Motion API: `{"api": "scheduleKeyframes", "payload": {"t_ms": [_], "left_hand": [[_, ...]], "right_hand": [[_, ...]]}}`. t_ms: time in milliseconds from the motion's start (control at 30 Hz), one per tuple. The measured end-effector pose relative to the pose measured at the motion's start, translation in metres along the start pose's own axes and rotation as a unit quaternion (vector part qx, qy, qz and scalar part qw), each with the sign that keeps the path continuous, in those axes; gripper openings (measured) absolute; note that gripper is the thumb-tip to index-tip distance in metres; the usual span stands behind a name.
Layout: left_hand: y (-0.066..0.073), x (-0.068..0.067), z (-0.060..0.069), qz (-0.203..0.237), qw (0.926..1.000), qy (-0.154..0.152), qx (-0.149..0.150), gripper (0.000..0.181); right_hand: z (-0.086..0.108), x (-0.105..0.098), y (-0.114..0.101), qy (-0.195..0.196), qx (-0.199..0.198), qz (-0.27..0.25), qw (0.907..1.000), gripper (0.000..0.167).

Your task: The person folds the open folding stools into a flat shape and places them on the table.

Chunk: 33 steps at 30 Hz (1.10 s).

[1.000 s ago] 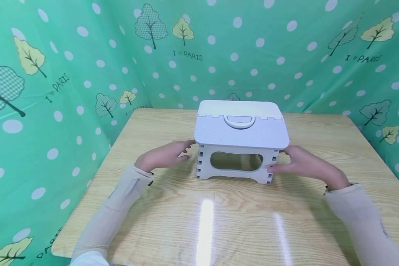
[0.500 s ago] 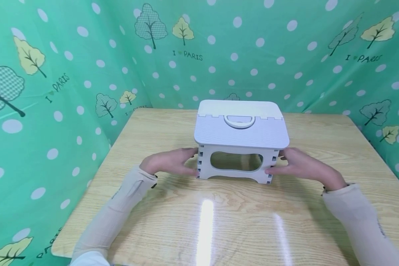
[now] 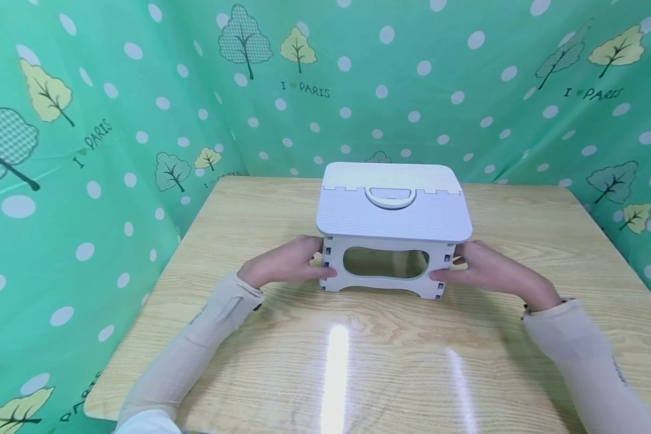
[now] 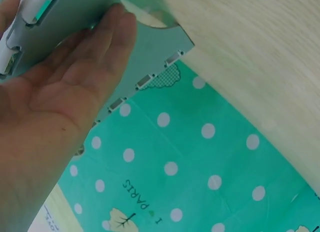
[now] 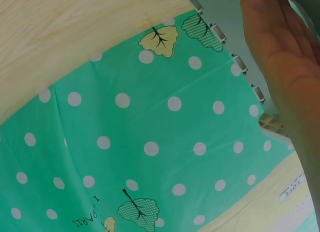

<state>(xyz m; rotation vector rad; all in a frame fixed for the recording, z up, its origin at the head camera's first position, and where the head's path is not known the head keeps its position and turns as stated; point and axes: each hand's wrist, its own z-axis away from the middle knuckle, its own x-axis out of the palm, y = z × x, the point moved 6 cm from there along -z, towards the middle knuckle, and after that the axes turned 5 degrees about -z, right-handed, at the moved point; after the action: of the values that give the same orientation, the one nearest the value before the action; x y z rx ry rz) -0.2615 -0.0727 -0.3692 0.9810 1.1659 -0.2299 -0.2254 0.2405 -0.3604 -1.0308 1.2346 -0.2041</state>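
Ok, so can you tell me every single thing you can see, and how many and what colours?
Folding stool: 1, white and pale lilac, standing on the table
Carry handle: 1, white, middle of the stool's top
Table: 1, light wood-grain, under the stool
Shiny streaks: 2, white, on the table's near part
Cloth: at least 1, green with white dots, trees and "PARIS" writing, behind and beside the table
Sleeves: 2, pale beige, one on each arm
Left grip: 1, bare, at the stool's left side
Right grip: 1, bare, at its right side
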Motion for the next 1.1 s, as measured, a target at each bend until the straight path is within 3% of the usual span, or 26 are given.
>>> {"api": "scheduleKeyframes", "payload": {"t_ms": [367,1100], "left_hand": [[-0.0007,0.002,-0.0047,0.014,0.9996,0.023,0.01,0.04],[-0.0043,0.0032,-0.0019,0.027,0.9994,0.014,0.015,0.047]], "right_hand": [[-0.0042,0.0052,0.0024,0.01,-0.005,-0.038,0.9992,0.084],[-0.0077,0.0101,-0.0008,0.001,-0.025,-0.061,0.9978,0.077]]}}
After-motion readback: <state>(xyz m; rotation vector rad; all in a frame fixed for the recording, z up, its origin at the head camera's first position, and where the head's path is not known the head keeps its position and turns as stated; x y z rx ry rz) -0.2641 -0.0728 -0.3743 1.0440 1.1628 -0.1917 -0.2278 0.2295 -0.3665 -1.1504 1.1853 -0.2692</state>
